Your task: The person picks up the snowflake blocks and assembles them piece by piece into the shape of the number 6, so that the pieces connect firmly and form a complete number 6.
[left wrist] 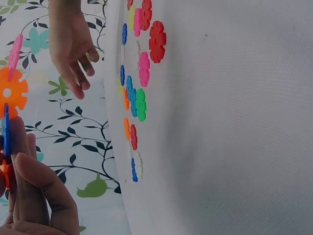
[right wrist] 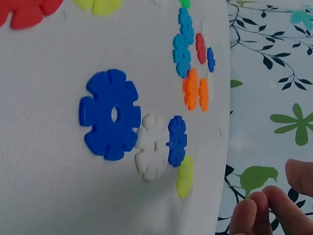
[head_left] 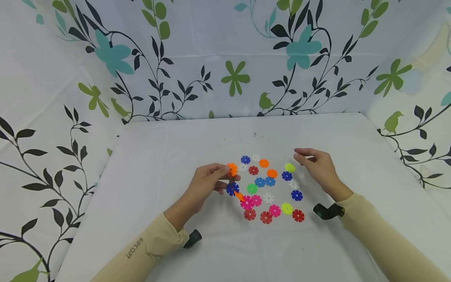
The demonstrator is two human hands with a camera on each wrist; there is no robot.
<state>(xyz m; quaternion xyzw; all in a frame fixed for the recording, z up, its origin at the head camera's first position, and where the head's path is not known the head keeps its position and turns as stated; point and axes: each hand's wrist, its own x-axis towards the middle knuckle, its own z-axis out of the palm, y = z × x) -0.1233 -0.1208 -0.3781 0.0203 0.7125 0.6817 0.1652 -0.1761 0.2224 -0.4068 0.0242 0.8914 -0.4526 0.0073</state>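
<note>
My left hand (head_left: 202, 181) pinches a small linked piece of notched plastic snowflake discs between thumb and fingers. In it, an orange disc (head_left: 232, 169) shows at the fingertips. A dark blue disc (head_left: 232, 188) hangs below, joined to an edge-on orange disc (head_left: 239, 196) and a pink disc (head_left: 247, 203) at the far end. The left wrist view shows the blue disc (left wrist: 6, 131) edge-on beside the fingers. My right hand (head_left: 318, 166) hovers at the right of the loose discs, fingers loosely bent and holding nothing. Nearest to it lies a yellow-green disc (head_left: 289, 167).
Loose discs lie scattered flat on the white-covered table (head_left: 169, 145), among them a blue disc (head_left: 296, 195), a red disc (head_left: 298, 216), a green disc (head_left: 251, 188) and a white disc (head_left: 268, 198). A leaf-patterned curtain (head_left: 197, 78) stands behind the table.
</note>
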